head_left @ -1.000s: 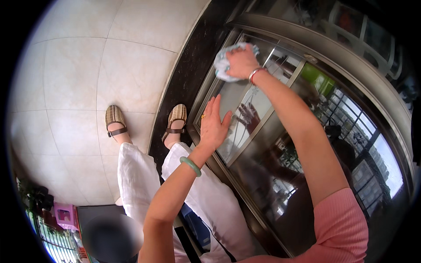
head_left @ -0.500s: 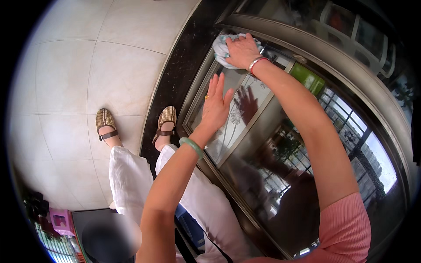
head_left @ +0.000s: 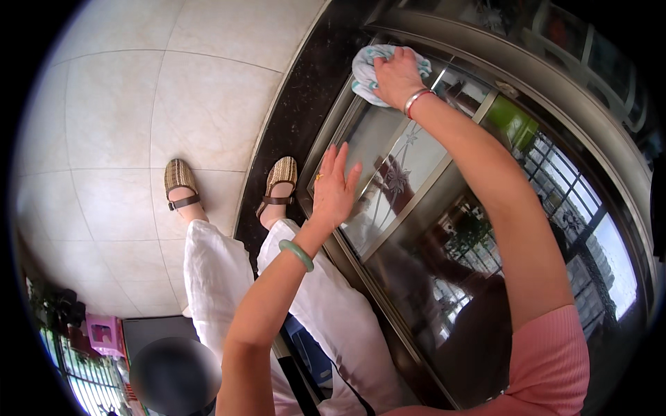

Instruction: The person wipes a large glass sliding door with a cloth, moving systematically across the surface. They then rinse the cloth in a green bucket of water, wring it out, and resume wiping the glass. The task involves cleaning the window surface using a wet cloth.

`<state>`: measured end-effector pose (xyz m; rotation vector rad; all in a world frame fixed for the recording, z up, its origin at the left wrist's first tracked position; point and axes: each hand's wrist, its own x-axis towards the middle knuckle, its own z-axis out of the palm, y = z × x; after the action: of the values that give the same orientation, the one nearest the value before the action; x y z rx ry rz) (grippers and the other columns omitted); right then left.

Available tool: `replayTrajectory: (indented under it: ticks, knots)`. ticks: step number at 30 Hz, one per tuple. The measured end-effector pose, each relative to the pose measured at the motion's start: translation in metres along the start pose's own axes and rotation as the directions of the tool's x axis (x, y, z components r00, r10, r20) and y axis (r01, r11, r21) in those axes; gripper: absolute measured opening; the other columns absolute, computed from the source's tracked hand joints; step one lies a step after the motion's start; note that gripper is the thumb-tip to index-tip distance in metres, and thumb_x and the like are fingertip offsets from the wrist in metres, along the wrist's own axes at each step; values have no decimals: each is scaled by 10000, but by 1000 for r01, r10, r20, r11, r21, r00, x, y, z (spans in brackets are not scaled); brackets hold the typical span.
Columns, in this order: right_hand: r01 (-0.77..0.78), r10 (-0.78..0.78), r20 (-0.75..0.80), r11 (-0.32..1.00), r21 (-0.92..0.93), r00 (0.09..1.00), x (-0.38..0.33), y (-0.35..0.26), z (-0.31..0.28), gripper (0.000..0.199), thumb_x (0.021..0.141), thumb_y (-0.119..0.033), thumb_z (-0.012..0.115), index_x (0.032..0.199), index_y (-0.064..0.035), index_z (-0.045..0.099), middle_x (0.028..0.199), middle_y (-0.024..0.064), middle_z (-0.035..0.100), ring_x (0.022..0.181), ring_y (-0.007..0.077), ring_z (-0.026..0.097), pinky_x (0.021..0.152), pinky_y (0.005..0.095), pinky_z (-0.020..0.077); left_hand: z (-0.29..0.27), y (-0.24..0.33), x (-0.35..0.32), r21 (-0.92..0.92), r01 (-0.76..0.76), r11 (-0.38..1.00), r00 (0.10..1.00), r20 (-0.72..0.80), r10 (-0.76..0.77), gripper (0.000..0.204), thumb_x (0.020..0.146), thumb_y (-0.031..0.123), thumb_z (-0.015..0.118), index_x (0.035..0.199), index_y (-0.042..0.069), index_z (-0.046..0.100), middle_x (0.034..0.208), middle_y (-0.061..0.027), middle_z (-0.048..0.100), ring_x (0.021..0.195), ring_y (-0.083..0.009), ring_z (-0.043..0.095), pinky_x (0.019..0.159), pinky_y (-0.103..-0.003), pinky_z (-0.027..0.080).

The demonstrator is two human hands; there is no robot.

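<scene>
A white cloth with teal markings (head_left: pixel 368 67) lies bunched against the upper corner of a framed glass door panel (head_left: pixel 388 229). My right hand (head_left: pixel 399 73) is closed over this cloth and presses it to the frame and glass. My left hand (head_left: pixel 333 191) hovers in front of the panel's left frame edge with fingers stretched out and nothing in it. A green bangle (head_left: pixel 297 256) circles the left wrist. Etched plant patterns (head_left: pixel 397 177) show on the panel's pale glass strip, and the dark glass reflects my arms and a window grille.
A dark stone sill (head_left: pixel 277 128) runs along the base of the door, beside pale floor tiles (head_left: pixel 104 111). My left shoe (head_left: pixel 180 182) is on the tiles and my right shoe (head_left: pixel 280 182) on the sill. A pink plastic item (head_left: pixel 105 335) stands at lower left.
The view has shifted slightly. My right hand and the cloth have slid a little along the top frame corner, and my left hand has dropped lower, away from the cloth.
</scene>
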<state>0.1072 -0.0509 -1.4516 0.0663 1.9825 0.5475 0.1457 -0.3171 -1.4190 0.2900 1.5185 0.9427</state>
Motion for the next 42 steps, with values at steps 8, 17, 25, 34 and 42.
replayTrajectory:
  ticks: [8, 17, 25, 34, 42]
  knots:
    - [7, -5, 16, 993, -122, 1000, -32, 0, -19, 613, 883, -508, 630, 1219, 4, 610, 1001, 121, 718, 1065, 310, 582, 946, 490, 340, 12, 15, -3, -62, -45, 997, 999, -6, 44, 636, 1043, 416, 482, 1536, 39, 341, 1577, -254, 327, 1478, -393, 287, 1170, -471, 306]
    - [-82, 92, -38, 974, 213, 995, 18, -12, 10, 626, 810, -427, 695, 1241, 20, 618, 1140, 174, 699, 1195, 343, 518, 1078, 471, 282, -12, 40, 50, -107, -152, 983, 983, -119, 139, 621, 1060, 416, 461, 1546, 53, 328, 1565, -241, 357, 1454, -380, 345, 1177, -409, 307]
    - [7, 24, -118, 966, 257, 993, -19, -40, 9, 541, 754, -450, 749, 1134, -73, 668, 1135, 167, 646, 1140, 295, 512, 940, 472, 338, -11, 3, 5, -132, -49, 990, 995, -96, 36, 639, 1045, 423, 476, 1549, 64, 316, 1561, -270, 345, 1452, -439, 314, 1178, -467, 299]
    - [356, -367, -40, 862, 361, 929, -122, -136, 6, 365, 813, -399, 634, 1069, -153, 721, 1086, 114, 679, 1118, 275, 555, 966, 479, 328, -2, -2, -56, -121, 52, 991, 994, -84, -62, 612, 1055, 424, 458, 1578, 145, 303, 1607, -240, 281, 1485, -401, 282, 1186, -436, 287]
    - [335, -372, 53, 882, 331, 927, -204, -42, -66, 348, 854, -362, 603, 1074, -108, 695, 1092, 128, 666, 1121, 286, 568, 953, 516, 360, 31, 62, -87, -221, -12, 975, 998, -56, 0, 612, 1064, 442, 430, 1569, 114, 319, 1615, -232, 268, 1504, -387, 242, 1203, -431, 252]
